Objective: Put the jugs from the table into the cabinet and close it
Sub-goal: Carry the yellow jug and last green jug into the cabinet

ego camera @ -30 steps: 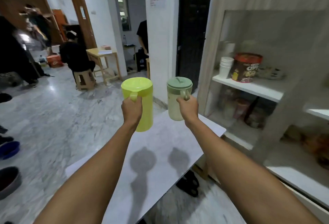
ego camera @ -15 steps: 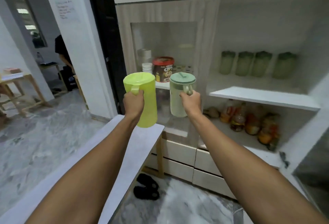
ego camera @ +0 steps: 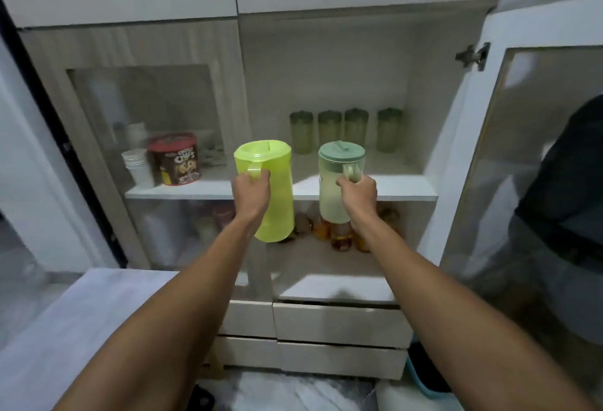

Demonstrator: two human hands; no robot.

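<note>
A bright lime-yellow jug point(ego camera: 272, 188) hangs in the air from its handle in my left hand point(ego camera: 251, 193). My right hand point(ego camera: 359, 193) grips the handle of a pale green jug point(ego camera: 337, 182) with a darker green lid. Both jugs are upright, held in front of the open right compartment of the cabinet, level with its middle shelf point(ego camera: 401, 190). The glass cabinet door point(ego camera: 535, 162) stands swung open on the right. The white table point(ego camera: 81, 319) lies low at the left, under my left forearm.
Several green tumblers point(ego camera: 329, 131) stand at the back of the middle shelf. Jars point(ego camera: 341, 236) fill the shelf below. Behind the closed left glass door are a cereal tub point(ego camera: 174, 159) and stacked cups point(ego camera: 137, 166). Drawers point(ego camera: 339, 324) sit underneath.
My view has swung right from the room to face the cabinet squarely. Both jugs came along in my hands and now hang in front of the open right compartment.
</note>
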